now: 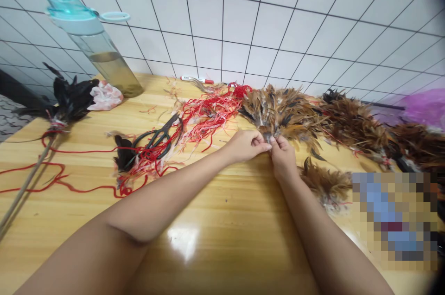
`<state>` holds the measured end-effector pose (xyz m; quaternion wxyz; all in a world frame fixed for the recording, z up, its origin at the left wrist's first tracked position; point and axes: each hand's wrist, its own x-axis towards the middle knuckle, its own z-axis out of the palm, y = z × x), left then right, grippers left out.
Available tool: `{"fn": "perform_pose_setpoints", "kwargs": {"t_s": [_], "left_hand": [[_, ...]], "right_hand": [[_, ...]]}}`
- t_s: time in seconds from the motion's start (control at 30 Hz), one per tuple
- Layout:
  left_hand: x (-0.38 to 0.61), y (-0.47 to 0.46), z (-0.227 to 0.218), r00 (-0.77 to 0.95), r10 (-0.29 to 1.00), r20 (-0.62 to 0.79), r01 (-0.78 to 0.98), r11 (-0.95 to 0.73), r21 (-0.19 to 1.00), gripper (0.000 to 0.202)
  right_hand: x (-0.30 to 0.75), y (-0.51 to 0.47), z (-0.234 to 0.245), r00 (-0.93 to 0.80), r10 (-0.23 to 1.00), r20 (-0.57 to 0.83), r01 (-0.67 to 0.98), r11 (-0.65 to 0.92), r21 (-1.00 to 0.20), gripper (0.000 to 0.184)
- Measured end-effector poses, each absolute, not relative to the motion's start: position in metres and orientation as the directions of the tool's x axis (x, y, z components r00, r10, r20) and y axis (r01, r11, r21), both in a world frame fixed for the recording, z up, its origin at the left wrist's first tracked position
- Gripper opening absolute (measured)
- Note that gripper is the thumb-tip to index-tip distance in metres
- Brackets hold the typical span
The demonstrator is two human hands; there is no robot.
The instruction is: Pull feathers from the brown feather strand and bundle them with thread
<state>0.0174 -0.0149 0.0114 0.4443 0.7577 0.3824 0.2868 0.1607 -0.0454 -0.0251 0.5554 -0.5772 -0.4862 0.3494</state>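
Head view: I watch from afar as two bare hands meet over a wooden table.
Left hand: the left hand has its fingers curled and thumb brought against them, pinching the base of a feather tuft.
Right hand: the right hand grips the same base, thumb and forefinger closed (the fingertips nearly meet, so I can't tell exactly where each one presses).
Feather tuft: between the hands, just in front of a brown feather pile.
Small bundle: a short brown bundle lies near the right wrist.
Farther right: I see a long row of brown feathers, then purple plastic; a pixelated patch hides the near corner.
Red strands: a tangle of red strands lies left of the pile, a marker behind it.
Scissors: dark scissors lie beside a black tuft.
Far left: black feathers are bound to a stick, near crumpled tissue and a bottle.
Backdrop: a white tiled wall.
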Motion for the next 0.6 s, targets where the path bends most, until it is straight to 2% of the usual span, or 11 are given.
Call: {"fn": "perform_pose_setpoints", "kwargs": {"t_s": [0.1, 0.33, 0.47, 0.6], "left_hand": [[0.023, -0.016, 0.005, 0.502, 0.865, 0.003, 0.327, -0.193, 0.925, 0.026], [0.020, -0.010, -0.001, 0.436, 0.900, -0.007, 0.252, -0.115, 0.961, 0.018], [0.018, -0.008, 0.004, 0.394, 0.919, -0.005, 0.109, -0.041, 0.993, 0.013], [0.017, -0.007, 0.008, 0.355, 0.933, -0.055, -0.013, 0.064, 0.998, 0.012]], "right_hand": [[0.157, -0.047, -0.026, 0.350, 0.925, 0.150, 0.207, 0.080, -0.975, 0.021], [0.154, -0.053, -0.018, 0.326, 0.927, 0.187, 0.350, 0.065, -0.934, 0.022], [0.154, -0.053, -0.020, 0.326, 0.925, 0.195, 0.393, 0.055, -0.918, 0.026], [0.155, -0.052, -0.022, 0.322, 0.932, 0.169, 0.349, 0.049, -0.936, 0.027]]}}
